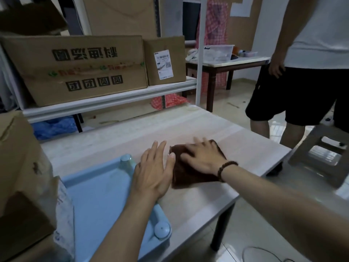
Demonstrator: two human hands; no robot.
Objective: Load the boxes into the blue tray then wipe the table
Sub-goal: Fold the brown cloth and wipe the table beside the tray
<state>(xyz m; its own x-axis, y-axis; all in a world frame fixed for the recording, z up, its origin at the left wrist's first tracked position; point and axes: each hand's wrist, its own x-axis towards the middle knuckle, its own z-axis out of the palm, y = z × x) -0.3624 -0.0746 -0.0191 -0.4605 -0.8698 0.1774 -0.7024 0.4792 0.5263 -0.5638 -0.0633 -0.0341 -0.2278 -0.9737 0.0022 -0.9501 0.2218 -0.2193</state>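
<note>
Box [20, 167]: a cardboard one sits at the far left in the blue tray, which suggests the loading step is at least begun.
Tray [98, 201]: on the table's left part, its right rim under the left wrist; much of its floor is bare.
Left hand [154, 169]: flat, palm down, fingers straight and slightly spread, gripping nothing; it rests at the tray's edge just beside the cloth, probably to steady the body.
Cloth [188, 174]: brown, folded, lying flat on the table near its middle.
Right hand [202, 157]: spread flat on top of the cloth, fingers apart, pressing rather than pinching, as suits wiping.
Table [245, 148]: pale top, bare to the right of the cloth.
Bystander [309, 72]: stands beyond the far right corner.
</note>
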